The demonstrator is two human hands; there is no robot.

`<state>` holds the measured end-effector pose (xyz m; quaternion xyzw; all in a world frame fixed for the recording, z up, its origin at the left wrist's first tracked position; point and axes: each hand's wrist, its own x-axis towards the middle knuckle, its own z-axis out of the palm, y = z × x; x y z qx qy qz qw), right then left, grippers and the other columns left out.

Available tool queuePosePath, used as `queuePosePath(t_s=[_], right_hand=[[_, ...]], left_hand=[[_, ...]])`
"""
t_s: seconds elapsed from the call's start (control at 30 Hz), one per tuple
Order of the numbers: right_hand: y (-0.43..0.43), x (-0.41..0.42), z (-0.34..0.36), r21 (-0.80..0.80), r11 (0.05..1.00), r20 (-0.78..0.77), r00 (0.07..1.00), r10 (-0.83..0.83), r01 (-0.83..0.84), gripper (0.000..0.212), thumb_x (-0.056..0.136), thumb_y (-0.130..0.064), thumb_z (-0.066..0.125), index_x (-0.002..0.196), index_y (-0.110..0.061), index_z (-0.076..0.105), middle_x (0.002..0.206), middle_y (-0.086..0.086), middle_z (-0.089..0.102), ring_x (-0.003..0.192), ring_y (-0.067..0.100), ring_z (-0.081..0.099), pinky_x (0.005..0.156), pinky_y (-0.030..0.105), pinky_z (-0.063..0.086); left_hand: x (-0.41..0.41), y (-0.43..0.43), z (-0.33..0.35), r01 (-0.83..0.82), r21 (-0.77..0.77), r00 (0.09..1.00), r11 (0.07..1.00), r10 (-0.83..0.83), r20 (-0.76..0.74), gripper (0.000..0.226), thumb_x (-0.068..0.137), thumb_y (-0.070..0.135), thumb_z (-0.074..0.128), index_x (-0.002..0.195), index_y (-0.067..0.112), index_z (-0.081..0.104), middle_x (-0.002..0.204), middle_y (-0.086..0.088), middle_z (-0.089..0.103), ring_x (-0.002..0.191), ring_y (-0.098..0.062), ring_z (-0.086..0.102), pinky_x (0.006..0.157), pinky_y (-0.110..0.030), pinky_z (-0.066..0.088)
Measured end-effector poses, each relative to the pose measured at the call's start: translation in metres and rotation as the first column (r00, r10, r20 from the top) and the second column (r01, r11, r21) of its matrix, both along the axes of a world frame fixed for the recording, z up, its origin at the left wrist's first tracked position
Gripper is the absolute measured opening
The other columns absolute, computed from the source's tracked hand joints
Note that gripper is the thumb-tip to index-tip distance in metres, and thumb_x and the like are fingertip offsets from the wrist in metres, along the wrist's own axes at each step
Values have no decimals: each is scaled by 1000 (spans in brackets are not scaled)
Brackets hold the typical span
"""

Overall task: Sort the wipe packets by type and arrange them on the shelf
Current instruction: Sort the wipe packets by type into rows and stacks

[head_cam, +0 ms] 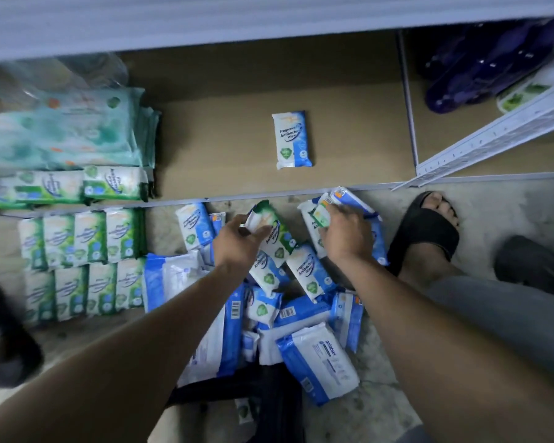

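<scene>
My left hand (237,243) grips a green-and-white wipe packet (274,227) over a heap of blue-and-white wipe packets (304,273) on the floor. My right hand (346,233) grips a small green-and-white packet (322,214) above the heap's right side. One blue-and-white packet (291,140) lies alone on the brown bottom shelf (224,148). Green-and-white packets (112,183) stand in a row at the shelf's left, under larger pale green packs (61,132). More green-and-white packets (80,260) lie in two rows on the floor at left.
A foot in a black sandal (426,233) rests right of the heap, with a second dark sandal (531,263) further right. A white shelf upright (493,139) slants at right, dark blue items (480,65) behind it. A black bag (253,394) lies under the heap.
</scene>
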<state>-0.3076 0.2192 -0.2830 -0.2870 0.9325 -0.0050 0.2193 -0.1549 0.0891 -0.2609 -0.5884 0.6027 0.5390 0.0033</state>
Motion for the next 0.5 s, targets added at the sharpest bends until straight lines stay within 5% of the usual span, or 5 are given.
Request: queuePosePath(t_s=[0.13, 0.3, 0.5], right_hand=[[-2, 5, -14, 75, 997, -50, 999, 9, -5, 58, 83, -32, 73, 134, -15, 51, 132, 10, 56, 121, 32, 51, 97, 44, 38], [-5, 5, -20, 105, 985, -101, 984, 149, -138, 58, 79, -41, 78, 124, -16, 51, 117, 10, 62, 109, 32, 60, 92, 44, 38], [-13, 11, -10, -45, 992, -66, 991, 114, -117, 30, 88, -32, 68, 111, -16, 59, 96, 11, 72, 89, 34, 68, 81, 41, 46]], left_hand=[[20, -17, -1, -120, 97, 993, 988, 120, 9, 28, 72, 36, 88, 79, 17, 68, 87, 1, 76, 85, -17, 71, 79, -32, 55], [37, -31, 10, -134, 161, 991, 978, 136, 2, 37, 77, 24, 86, 55, 19, 56, 49, 14, 61, 48, 2, 56, 51, -18, 44], [52, -41, 19, -177, 260, 978, 949, 199, -59, 16, 83, 19, 81, 76, 12, 69, 87, -10, 78, 84, -31, 75, 79, -46, 60]])
